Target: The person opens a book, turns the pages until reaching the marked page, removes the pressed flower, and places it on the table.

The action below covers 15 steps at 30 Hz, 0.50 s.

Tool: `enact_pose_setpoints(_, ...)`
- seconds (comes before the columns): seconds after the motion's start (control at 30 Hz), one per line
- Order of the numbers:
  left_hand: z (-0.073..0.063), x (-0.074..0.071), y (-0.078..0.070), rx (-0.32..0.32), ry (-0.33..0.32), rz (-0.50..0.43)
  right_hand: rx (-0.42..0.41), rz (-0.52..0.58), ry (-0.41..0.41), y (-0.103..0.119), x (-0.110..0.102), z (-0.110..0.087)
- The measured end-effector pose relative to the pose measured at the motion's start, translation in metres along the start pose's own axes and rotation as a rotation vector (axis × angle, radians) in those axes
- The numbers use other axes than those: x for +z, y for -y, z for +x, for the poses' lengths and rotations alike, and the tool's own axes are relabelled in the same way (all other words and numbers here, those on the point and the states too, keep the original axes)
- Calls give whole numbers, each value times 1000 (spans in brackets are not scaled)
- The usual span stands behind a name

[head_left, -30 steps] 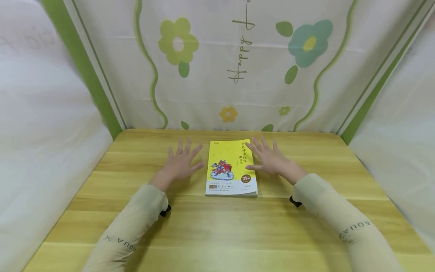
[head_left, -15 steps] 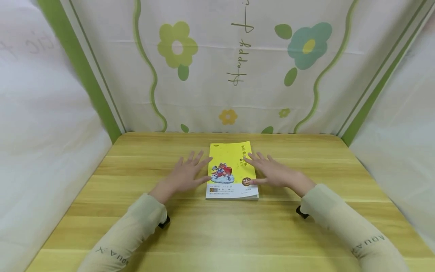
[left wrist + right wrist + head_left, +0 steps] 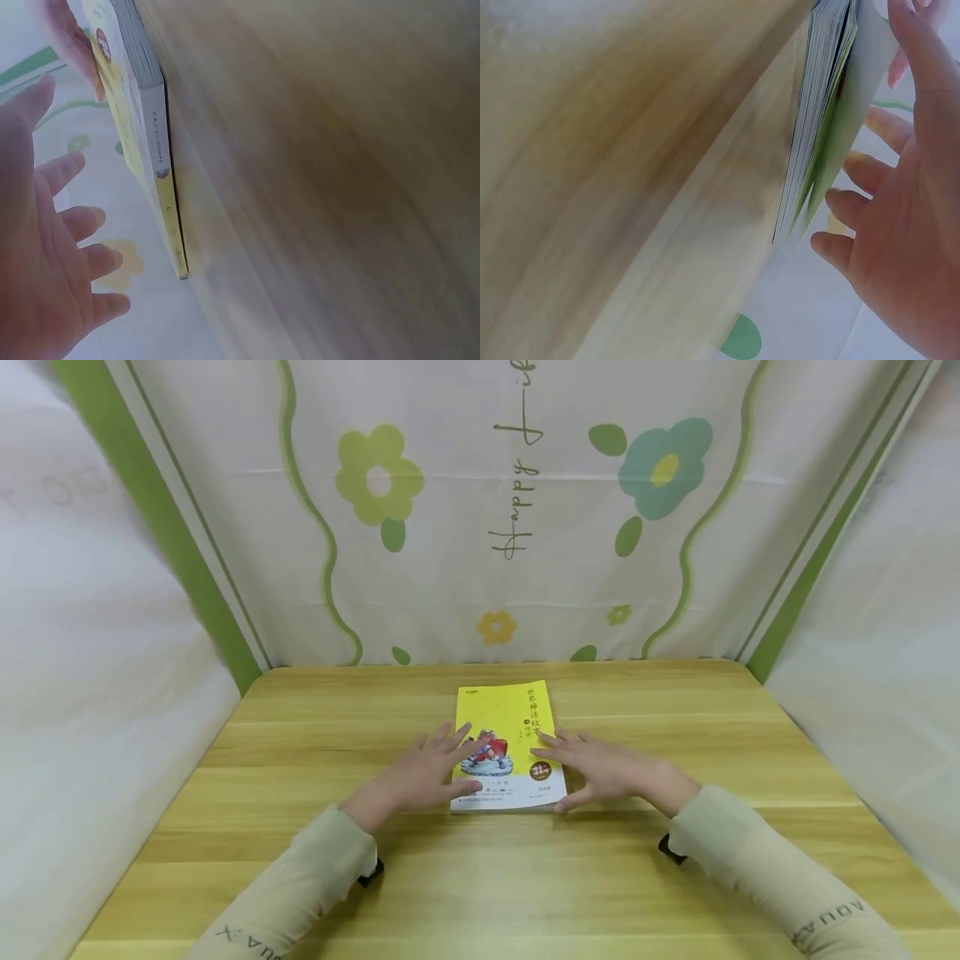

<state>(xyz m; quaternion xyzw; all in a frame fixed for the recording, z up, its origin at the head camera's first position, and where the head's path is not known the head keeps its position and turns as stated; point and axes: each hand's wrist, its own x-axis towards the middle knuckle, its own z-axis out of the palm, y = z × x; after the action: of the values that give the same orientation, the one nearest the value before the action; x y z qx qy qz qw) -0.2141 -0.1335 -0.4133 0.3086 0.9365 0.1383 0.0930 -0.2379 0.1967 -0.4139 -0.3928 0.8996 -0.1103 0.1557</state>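
A yellow and white paperback book (image 3: 495, 706) lies face up on the wooden table, with a caped figure and dark lettering on its cover. My left hand (image 3: 420, 777) is over its left edge, fingers spread and slightly bent. On the other side my right hand (image 3: 611, 768) reaches over the right edge, thumb near the lower right corner. The left wrist view shows the book's spine (image 3: 157, 139) with a gap to the fingers. In the right wrist view the front cover (image 3: 855, 97) stands slightly off the page block (image 3: 817, 82), close to the fingertips; contact is hard to tell.
The wooden table (image 3: 480, 893) spreads around the book on all sides. A white curtain (image 3: 450, 552) with printed flowers hangs behind its far edge, and pale cloth walls (image 3: 97, 652) stand left and right. Each wrist bears a black strap (image 3: 671, 850).
Both hands have come down and nearer to me, from beside and over the upper book to its lower part. The head view has tilted up slightly. The book appears to stay in place.
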Motion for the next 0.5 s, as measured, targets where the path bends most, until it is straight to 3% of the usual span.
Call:
enact_pose_setpoints(0.3,6,7,-4,-16,85,-15,-8,-5,13,0,-1,-2)
enact_pose_setpoints(0.5,10,9,-6,17,92,-41,-6,-9,26,-1,0,-1)
